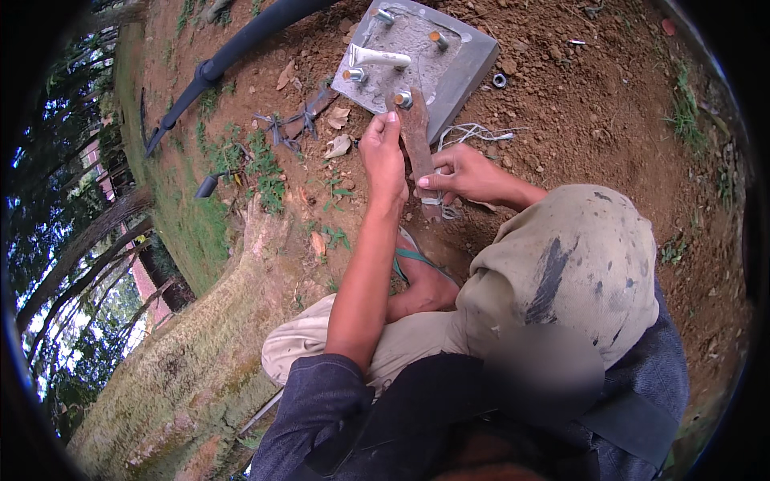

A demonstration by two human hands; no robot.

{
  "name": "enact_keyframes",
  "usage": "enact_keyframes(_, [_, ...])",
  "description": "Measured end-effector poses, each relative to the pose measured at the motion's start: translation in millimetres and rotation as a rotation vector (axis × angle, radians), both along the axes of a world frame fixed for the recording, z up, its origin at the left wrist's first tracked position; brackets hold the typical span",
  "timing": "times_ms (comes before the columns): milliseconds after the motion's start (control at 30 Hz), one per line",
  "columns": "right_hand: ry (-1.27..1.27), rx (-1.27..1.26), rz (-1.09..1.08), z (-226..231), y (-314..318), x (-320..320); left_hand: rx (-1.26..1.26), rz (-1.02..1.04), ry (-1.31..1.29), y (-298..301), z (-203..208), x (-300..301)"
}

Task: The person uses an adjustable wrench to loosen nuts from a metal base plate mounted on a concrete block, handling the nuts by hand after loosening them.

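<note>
A rusty flat wrench [416, 143] has its forked end around a bolt [403, 100] at the near corner of a grey concrete block [469, 56]. My right hand [472, 175] is closed on the wrench's near end, where pale wire or cord is wrapped. My left hand [382, 156] is closed just left of the fork, thumb and finger pinched together; whatever they hold, if anything, is hidden. Other bolts, including a rusty-topped one [438, 40], stand up from the block. A white tube [381, 57] lies across the block's top.
A loose nut [500, 81] lies on the soil right of the block. White cord [475, 132] trails near my right hand. A black pole [241, 42] crosses the upper left. A thick tree root [184, 361] runs along the left. My bent knee [573, 256] rises near my right forearm.
</note>
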State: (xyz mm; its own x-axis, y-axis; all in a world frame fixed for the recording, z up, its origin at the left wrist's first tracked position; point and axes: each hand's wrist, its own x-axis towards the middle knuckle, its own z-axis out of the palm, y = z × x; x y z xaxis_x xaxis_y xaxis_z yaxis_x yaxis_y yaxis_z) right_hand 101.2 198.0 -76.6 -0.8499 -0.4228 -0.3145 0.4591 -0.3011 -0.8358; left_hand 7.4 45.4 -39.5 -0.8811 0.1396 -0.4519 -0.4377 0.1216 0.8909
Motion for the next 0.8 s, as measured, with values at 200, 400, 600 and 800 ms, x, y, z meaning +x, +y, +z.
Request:
enact_keyframes(200, [0.016,0.028,0.016,3,13,2,-0.001,-0.044,-0.088,7,18,3])
enact_keyframes(400, [0.197,0.278,0.163,8,141,-35,0.170,-0.111,-0.233,31,29,25])
enact_keyframes(600, [0.158,0.225,0.239,31,119,-20,0.241,-0.028,-0.226,27,26,34])
enact_keyframes(800, [0.024,0.033,0.065,8,26,16,0.074,0.029,-0.097,2,8,26])
